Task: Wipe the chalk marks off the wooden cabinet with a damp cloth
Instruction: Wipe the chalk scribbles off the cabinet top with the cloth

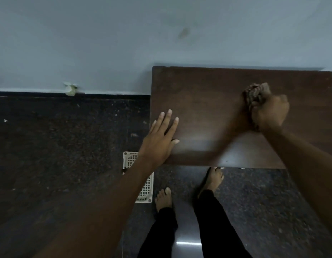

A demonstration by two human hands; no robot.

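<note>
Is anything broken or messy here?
Yes. The pale grey wall has a chipped patch just above the dark skirting, left of the brown wooden cabinet, and a brownish smudge higher up. No chalk marks show on the cabinet top.

**Head view: cloth on cabinet top, right side**

Right hand fisted around a bunched cloth, pressing it on the cabinet top near the right edge. Hand is motion-blurred. Left hand flat, fingers straight, on the top's front-left corner. Chalk marks: can't tell on the dark wood. Cabinet sits against the grey wall. White basket on the dark floor under the left forearm. Bare feet, black trousers below the front edge.
</note>
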